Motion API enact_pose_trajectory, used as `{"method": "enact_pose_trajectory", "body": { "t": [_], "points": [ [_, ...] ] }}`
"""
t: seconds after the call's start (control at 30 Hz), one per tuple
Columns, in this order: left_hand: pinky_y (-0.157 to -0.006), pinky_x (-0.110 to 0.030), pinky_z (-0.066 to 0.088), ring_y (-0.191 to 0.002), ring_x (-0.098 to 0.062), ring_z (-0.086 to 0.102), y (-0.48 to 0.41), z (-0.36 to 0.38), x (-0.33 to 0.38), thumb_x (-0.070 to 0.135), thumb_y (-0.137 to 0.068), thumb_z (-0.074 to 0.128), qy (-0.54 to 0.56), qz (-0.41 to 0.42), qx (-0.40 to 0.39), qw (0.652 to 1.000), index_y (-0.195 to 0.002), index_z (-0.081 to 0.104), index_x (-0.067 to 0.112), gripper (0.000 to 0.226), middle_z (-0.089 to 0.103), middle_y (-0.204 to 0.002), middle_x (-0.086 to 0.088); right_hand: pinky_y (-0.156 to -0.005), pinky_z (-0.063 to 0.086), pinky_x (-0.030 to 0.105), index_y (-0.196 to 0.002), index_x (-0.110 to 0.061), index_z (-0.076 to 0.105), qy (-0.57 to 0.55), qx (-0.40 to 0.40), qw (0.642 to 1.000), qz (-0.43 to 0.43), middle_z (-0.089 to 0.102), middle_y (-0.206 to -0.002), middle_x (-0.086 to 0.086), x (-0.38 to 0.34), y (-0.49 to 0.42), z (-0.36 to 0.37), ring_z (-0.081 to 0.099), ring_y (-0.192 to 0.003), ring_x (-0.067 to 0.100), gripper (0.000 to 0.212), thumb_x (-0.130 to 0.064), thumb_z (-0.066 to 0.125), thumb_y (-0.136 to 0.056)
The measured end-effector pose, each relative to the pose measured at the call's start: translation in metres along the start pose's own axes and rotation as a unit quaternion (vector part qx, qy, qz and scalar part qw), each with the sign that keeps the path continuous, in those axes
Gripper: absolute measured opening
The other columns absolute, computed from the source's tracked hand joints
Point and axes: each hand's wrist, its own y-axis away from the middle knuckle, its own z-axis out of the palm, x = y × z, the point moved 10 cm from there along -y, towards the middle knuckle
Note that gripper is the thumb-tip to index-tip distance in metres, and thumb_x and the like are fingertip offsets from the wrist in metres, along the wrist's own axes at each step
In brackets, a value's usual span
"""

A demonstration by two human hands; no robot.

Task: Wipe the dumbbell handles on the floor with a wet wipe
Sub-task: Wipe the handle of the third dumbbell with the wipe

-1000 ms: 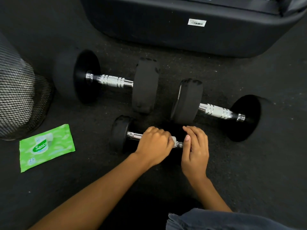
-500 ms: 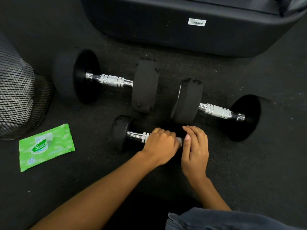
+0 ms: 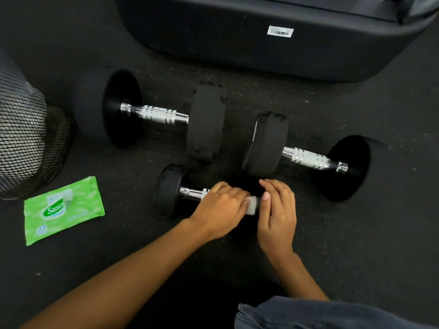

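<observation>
- While the left hand (image 3: 221,210) is curled tight round the chrome handle (image 3: 192,193) of the small dumbbell (image 3: 171,189), a white wet wipe (image 3: 252,205) is pressed between its fingers and the bar. A bit of wipe pokes out at the right side of the fist.
- Right hand (image 3: 276,210): fingers bent over the small dumbbell's right end, thumb pointing up beside the wipe. The weight under it is lost in shadow.
- Small dumbbell lies on the dark floor (image 3: 356,233), nearest the person, with the left weight and a short run of handle exposed.
- Left large dumbbell (image 3: 164,115) and right large dumbbell (image 3: 306,159) lie just behind it, neither touched.
- Green wipe pack (image 3: 63,210) lies flat on the floor, well to the left, with the mesh bin (image 3: 28,143) just behind it.
- Black machine base (image 3: 237,39) runs across the top.
</observation>
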Motion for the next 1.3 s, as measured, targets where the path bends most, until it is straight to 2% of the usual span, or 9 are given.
{"method": "enact_pose_trajectory", "body": {
  "t": [0.07,0.2,0.3,0.43,0.53,0.7,0.9,1.03,1.3],
  "points": [
    [-0.094,-0.03,0.031,-0.083,-0.018,0.063,0.001,-0.005,-0.011,0.034,-0.091,0.022,-0.009,-0.002,0.011,1.0,-0.098,0.066,0.015,0.048,0.07,-0.089,-0.001,-0.095,0.042,0.04,-0.113,-0.003,0.061,0.002,-0.001,1.0,-0.004,0.061,-0.112,0.008,-0.001,0.0,0.0,0.052,-0.111,0.023,0.035,-0.018,0.035,-0.096],
    [-0.086,-0.036,0.043,-0.068,-0.024,0.064,-0.009,-0.003,-0.01,0.032,-0.088,0.023,-0.024,-0.025,0.008,0.999,-0.075,0.066,0.012,0.049,0.069,-0.07,-0.006,-0.095,0.042,0.041,-0.113,-0.003,0.062,-0.001,0.002,1.0,-0.001,0.061,-0.112,0.008,0.0,0.0,0.0,0.052,-0.111,0.022,0.035,-0.017,0.035,-0.096],
    [-0.091,-0.032,0.035,-0.075,-0.023,0.064,-0.007,0.002,0.004,0.033,-0.09,0.027,0.011,0.012,0.027,1.0,-0.086,0.067,0.012,0.046,0.07,-0.078,-0.004,-0.097,0.041,0.04,-0.114,-0.003,0.062,-0.005,-0.001,1.0,0.007,0.061,-0.113,0.008,0.001,0.0,0.0,0.051,-0.113,0.021,0.036,-0.018,0.034,-0.096],
    [-0.1,-0.028,0.029,-0.096,-0.013,0.06,0.01,-0.011,-0.002,0.037,-0.089,0.042,0.052,0.068,0.063,0.994,-0.104,0.065,0.015,0.036,0.067,-0.101,0.002,-0.098,0.04,0.036,-0.114,-0.003,0.061,-0.001,-0.005,1.0,0.006,0.061,-0.113,0.008,0.0,0.0,0.0,0.051,-0.113,0.021,0.037,-0.019,0.034,-0.096],
    [-0.101,-0.029,0.03,-0.094,-0.014,0.055,0.012,-0.02,0.003,0.033,-0.082,0.051,0.049,0.095,0.099,0.989,-0.096,0.065,0.012,0.029,0.064,-0.098,0.0,-0.097,0.041,0.038,-0.114,-0.003,0.061,-0.002,-0.003,1.0,0.006,0.061,-0.114,0.008,0.0,0.0,-0.001,0.051,-0.113,0.02,0.037,-0.02,0.034,-0.096],
    [-0.09,-0.035,0.039,-0.087,-0.022,0.054,0.009,-0.013,0.022,0.011,-0.07,0.071,0.043,0.109,0.109,0.987,-0.09,0.059,0.007,0.023,0.061,-0.094,-0.007,-0.096,0.042,0.042,-0.115,-0.004,0.061,-0.002,-0.003,1.0,0.005,0.06,-0.114,0.008,0.0,0.0,-0.001,0.051,-0.114,0.02,0.036,-0.019,0.035,-0.096],
    [-0.098,-0.029,0.034,-0.093,-0.018,0.049,0.027,-0.025,0.006,0.008,-0.078,0.058,0.036,0.143,0.132,0.98,-0.093,0.053,0.011,0.016,0.061,-0.096,-0.007,-0.096,0.042,0.04,-0.115,-0.004,0.061,0.005,-0.006,1.0,0.001,0.06,-0.114,0.007,-0.001,-0.001,-0.001,0.052,-0.112,0.021,0.036,-0.019,0.034,-0.096],
    [-0.087,-0.031,0.041,-0.09,-0.019,0.051,0.027,-0.025,0.006,0.007,-0.081,0.054,0.036,0.133,0.123,0.983,-0.087,0.058,0.009,0.007,0.061,-0.094,-0.006,-0.096,0.041,0.039,-0.114,-0.004,0.062,0.001,0.002,1.0,0.001,0.061,-0.113,0.007,-0.001,0.0,-0.001,0.051,-0.112,0.02,0.036,-0.018,0.034,-0.096],
    [-0.091,-0.029,0.041,-0.097,-0.016,0.052,0.029,-0.024,0.01,0.011,-0.085,0.052,0.044,0.112,0.147,0.982,-0.094,0.065,0.007,0.016,0.064,-0.099,-0.006,-0.097,0.041,0.037,-0.115,-0.005,0.061,0.0,0.001,1.0,0.004,0.06,-0.114,0.006,0.0,0.0,-0.001,0.05,-0.113,0.018,0.036,-0.019,0.034,-0.096]
  ]
}}
